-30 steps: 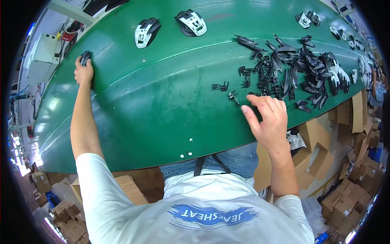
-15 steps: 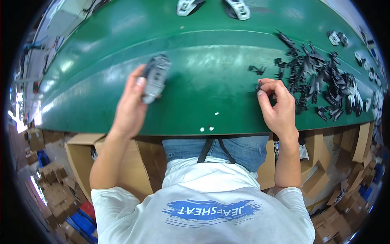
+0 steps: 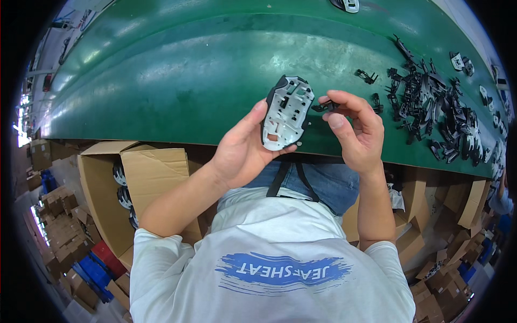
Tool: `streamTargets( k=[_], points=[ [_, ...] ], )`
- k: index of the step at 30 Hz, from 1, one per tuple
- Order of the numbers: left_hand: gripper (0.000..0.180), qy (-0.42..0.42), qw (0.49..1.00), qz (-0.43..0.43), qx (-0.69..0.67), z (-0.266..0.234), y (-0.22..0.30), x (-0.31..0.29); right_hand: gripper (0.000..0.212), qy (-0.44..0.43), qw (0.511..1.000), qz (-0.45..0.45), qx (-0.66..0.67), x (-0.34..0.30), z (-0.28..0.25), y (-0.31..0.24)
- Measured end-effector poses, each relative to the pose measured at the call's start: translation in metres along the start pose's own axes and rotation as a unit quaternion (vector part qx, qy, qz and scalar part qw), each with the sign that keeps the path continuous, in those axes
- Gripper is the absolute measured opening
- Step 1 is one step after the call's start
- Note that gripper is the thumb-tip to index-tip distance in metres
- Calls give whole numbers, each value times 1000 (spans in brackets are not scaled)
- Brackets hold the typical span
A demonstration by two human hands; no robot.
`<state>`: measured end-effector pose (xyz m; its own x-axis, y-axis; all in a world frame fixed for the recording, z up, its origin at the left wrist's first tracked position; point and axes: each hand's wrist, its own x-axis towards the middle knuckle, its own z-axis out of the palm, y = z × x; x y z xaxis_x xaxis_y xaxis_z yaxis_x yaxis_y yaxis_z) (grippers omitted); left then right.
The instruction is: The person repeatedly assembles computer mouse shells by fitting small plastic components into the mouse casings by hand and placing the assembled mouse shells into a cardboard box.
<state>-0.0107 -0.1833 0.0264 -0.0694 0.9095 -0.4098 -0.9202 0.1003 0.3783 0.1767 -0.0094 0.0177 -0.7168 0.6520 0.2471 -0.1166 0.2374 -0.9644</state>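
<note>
My left hand point(image 3: 241, 144) is closed round the edges of a computer mouse shell point(image 3: 288, 114), held tilted over the near edge of the table. Its pale grey inner side, with slots and small posts, faces up, and a black rim runs round it. Just right of the shell, my right hand point(image 3: 356, 125) pinches a small black plastic clip point(image 3: 324, 106) between thumb and fingers. A narrow gap separates clip and shell. To the right lies a heap of black plastic parts point(image 3: 425, 102), with one loose black part point(image 3: 367, 76) left of it.
The green table point(image 3: 177, 81) spans the view. More shells point(image 3: 462, 63) lie at its far right, and another shell point(image 3: 347, 5) at the far edge. Below the near edge stands an open carton point(image 3: 105, 202) holding several shells. Further cartons point(image 3: 412, 202) stand at the right.
My left hand has brought the shell rightward and nearer, its inner side now clearly in sight. My right hand has lifted the clip from beside the heap toward the shell. The view has shifted.
</note>
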Motion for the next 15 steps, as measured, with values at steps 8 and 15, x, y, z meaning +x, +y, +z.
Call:
streamTargets(
  k=[8,15],
  points=[
    [56,-14,999,-17,-26,2,-20,2,25,52,998,7,31,-8,10,-18],
    [57,6,1000,-13,-2,10,-29,1,26,-57,975,-137,-167,3,-5,-17]
  ],
)
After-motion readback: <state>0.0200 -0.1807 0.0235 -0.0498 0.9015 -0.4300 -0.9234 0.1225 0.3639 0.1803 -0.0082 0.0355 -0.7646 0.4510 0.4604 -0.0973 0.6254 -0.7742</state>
